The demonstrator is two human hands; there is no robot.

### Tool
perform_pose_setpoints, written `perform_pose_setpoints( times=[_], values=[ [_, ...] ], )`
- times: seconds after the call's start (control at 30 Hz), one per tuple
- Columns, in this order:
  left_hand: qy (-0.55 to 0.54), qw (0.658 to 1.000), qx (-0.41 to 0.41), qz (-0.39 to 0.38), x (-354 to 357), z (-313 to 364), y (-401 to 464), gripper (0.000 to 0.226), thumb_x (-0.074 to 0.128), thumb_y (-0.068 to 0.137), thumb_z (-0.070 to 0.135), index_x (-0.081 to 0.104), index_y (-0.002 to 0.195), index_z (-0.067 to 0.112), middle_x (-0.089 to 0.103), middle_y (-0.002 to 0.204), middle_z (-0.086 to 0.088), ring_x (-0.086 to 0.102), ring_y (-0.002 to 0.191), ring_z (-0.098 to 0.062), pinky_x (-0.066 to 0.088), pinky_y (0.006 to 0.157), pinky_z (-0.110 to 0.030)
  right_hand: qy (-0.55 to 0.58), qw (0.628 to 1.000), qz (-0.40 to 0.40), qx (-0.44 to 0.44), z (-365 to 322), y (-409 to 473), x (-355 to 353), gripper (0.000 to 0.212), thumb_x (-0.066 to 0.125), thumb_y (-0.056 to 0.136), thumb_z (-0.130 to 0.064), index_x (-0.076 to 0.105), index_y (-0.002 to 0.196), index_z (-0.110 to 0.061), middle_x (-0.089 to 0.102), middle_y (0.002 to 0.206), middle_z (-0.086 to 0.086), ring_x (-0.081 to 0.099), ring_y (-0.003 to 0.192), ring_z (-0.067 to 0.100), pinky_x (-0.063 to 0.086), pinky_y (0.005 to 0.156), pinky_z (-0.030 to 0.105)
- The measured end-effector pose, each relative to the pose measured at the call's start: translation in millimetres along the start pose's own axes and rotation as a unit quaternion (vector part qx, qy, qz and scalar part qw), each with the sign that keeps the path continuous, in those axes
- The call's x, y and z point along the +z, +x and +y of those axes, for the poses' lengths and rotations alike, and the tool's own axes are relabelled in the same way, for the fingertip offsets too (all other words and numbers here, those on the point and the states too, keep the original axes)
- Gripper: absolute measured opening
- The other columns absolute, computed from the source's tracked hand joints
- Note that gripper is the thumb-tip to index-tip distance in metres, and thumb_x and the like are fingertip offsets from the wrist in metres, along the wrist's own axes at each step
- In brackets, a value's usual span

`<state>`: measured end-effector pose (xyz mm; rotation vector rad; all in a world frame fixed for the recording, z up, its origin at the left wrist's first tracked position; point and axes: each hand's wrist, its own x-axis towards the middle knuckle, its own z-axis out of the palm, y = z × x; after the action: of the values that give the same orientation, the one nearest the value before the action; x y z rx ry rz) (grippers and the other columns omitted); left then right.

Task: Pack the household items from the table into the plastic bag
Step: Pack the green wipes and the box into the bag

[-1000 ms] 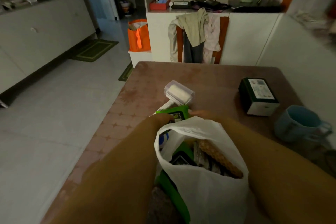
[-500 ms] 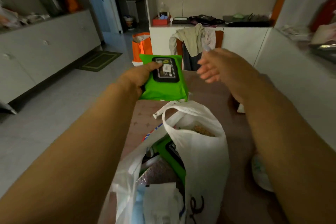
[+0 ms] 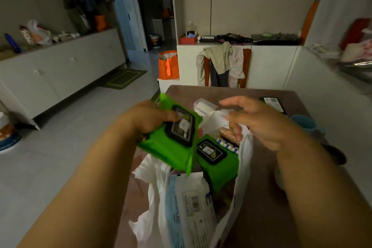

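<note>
The left hand (image 3: pixel 150 119) grips a green wipes pack (image 3: pixel 171 143) by its far end, thumb on the black lid, holding it tilted over the open mouth of the white plastic bag (image 3: pixel 244 159), while the right hand (image 3: pixel 259 121) hovers at the bag's far rim with fingers spread and loose, gripping nothing clearly. Inside the bag lie a second green wipes pack (image 3: pixel 218 161), a blue-and-white packet (image 3: pixel 189 205) and a brown snack (image 3: pixel 227 137) crowding the opening. Beyond it on the brown table (image 3: pixel 261 197) sit a clear lint-roller case (image 3: pixel 203 106), a dark green box (image 3: pixel 273 102) and a blue mug (image 3: pixel 308 125).
</note>
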<state>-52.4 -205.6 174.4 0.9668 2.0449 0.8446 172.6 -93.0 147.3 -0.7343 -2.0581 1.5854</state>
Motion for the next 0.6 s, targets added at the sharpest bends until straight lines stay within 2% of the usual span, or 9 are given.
perform_pose_setpoints(
  times=[0.07, 0.17, 0.2, 0.27, 0.37, 0.43, 0.47, 0.53, 0.6],
  values=[
    [0.055, 0.994, 0.002, -0.09, 9.6, -0.9, -10.7, 0.024, 0.076, 0.074, 0.031, 0.067, 0.089, 0.014, 0.075, 0.067, -0.002, 0.072, 0.058, -0.017, 0.055, 0.046, -0.023, 0.103, 0.994, 0.009, -0.029, -6.8, -3.8, -10.9, 0.067, 0.072, 0.063, -0.055, 0.054, 0.118, -0.02, 0.061, 0.056, 0.0, 0.053, 0.049, 0.012, 0.053, 0.06, 0.03],
    [0.082, 0.989, 0.012, -0.12, 44.1, 1.2, -8.7, 0.035, 0.078, 0.073, 0.03, 0.068, 0.102, 0.013, 0.076, 0.091, -0.006, 0.073, 0.08, -0.023, 0.059, 0.078, -0.038, 0.18, 0.982, 0.048, -0.032, -12.9, -8.8, -14.2, 0.062, 0.058, 0.073, -0.052, 0.05, 0.122, -0.015, 0.068, 0.066, 0.002, 0.051, 0.049, 0.013, 0.048, 0.048, 0.024],
    [0.101, 0.989, 0.028, -0.105, 59.7, 2.2, -6.5, 0.039, 0.076, 0.076, 0.033, 0.066, 0.108, 0.013, 0.073, 0.101, -0.006, 0.069, 0.086, -0.022, 0.055, 0.084, -0.036, 0.186, 0.98, 0.063, -0.032, -13.2, -9.7, -12.7, 0.061, 0.056, 0.073, -0.053, 0.051, 0.121, -0.016, 0.07, 0.069, 0.003, 0.05, 0.048, 0.012, 0.045, 0.046, 0.023],
    [0.196, 0.977, 0.078, -0.044, 85.8, 1.3, -1.0, 0.047, 0.069, 0.082, 0.039, 0.06, 0.119, 0.012, 0.066, 0.114, -0.006, 0.059, 0.088, -0.017, 0.045, 0.079, -0.026, 0.199, 0.975, 0.095, -0.032, -15.1, -10.8, -8.5, 0.062, 0.055, 0.07, -0.056, 0.053, 0.119, -0.017, 0.071, 0.074, 0.006, 0.048, 0.048, 0.011, 0.039, 0.045, 0.023],
    [0.377, 0.914, 0.108, 0.105, 86.2, -5.4, -4.5, 0.066, 0.063, 0.08, 0.055, 0.049, 0.127, 0.011, 0.057, 0.123, -0.012, 0.054, 0.099, -0.023, 0.046, 0.081, -0.031, 0.212, 0.965, 0.148, -0.032, -15.6, -10.4, -10.2, 0.059, 0.054, 0.072, -0.054, 0.053, 0.119, -0.018, 0.07, 0.085, 0.011, 0.048, 0.046, 0.009, 0.035, 0.046, 0.024],
    [0.464, 0.869, 0.055, 0.16, 65.7, -22.8, -15.0, 0.088, 0.064, 0.068, 0.069, 0.041, 0.132, 0.013, 0.049, 0.128, -0.014, 0.05, 0.111, -0.03, 0.047, 0.088, -0.04, 0.215, 0.963, 0.159, -0.033, -15.2, -9.7, -12.0, 0.05, 0.052, 0.08, -0.051, 0.054, 0.118, -0.018, 0.071, 0.088, 0.011, 0.05, 0.046, 0.009, 0.036, 0.046, 0.024],
    [0.486, 0.861, 0.014, 0.147, 53.9, -32.6, -22.7, 0.095, 0.068, 0.061, 0.071, 0.04, 0.132, 0.014, 0.05, 0.127, -0.012, 0.052, 0.109, -0.029, 0.049, 0.087, -0.04, 0.216, 0.963, 0.16, -0.035, -14.8, -8.8, -11.9, 0.048, 0.052, 0.082, -0.05, 0.054, 0.117, -0.018, 0.072, 0.087, 0.01, 0.051, 0.047, 0.01, 0.037, 0.046, 0.024],
    [0.492, 0.865, -0.072, 0.069, 36.8, -51.9, -38.6, 0.098, 0.075, 0.054, 0.067, 0.039, 0.13, 0.016, 0.058, 0.118, -0.004, 0.059, 0.097, -0.021, 0.053, 0.084, -0.034, 0.214, 0.963, 0.158, -0.042, -14.6, -6.3, -9.7, 0.046, 0.054, 0.081, -0.049, 0.054, 0.115, -0.018, 0.073, 0.082, 0.006, 0.054, 0.05, 0.011, 0.039, 0.045, 0.023],
    [0.479, 0.87, -0.118, -0.002, 31.0, -67.3, -49.3, 0.086, 0.079, 0.062, 0.052, 0.04, 0.129, 0.015, 0.064, 0.096, 0.002, 0.061, 0.08, -0.014, 0.053, 0.073, -0.026, 0.208, 0.964, 0.158, -0.046, -16.0, -3.0, -6.3, 0.047, 0.056, 0.077, -0.051, 0.055, 0.111, -0.019, 0.073, 0.081, 0.005, 0.056, 0.052, 0.013, 0.039, 0.046, 0.023]
  ],
)
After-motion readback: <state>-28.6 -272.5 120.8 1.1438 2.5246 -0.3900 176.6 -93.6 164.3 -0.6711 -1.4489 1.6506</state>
